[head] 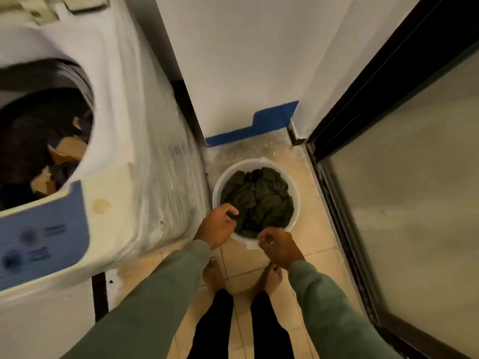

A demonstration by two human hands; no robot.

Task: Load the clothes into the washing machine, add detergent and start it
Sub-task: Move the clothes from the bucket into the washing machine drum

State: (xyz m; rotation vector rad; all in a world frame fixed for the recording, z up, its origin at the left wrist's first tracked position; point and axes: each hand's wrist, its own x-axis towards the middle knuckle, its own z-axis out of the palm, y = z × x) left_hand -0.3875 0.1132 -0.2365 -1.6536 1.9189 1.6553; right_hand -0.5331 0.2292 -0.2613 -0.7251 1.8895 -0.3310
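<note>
Dark green clothes [256, 200] fill the white basin [295, 203]. Left hand [217, 226] pinches their edge; right hand [278, 244], loosely curled, holds nothing at the rim.

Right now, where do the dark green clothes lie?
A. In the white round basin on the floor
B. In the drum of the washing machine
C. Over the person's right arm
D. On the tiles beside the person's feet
A: the dark green clothes fill the white round basin on the floor beside the washing machine, and both hands reach toward its near rim.
</note>
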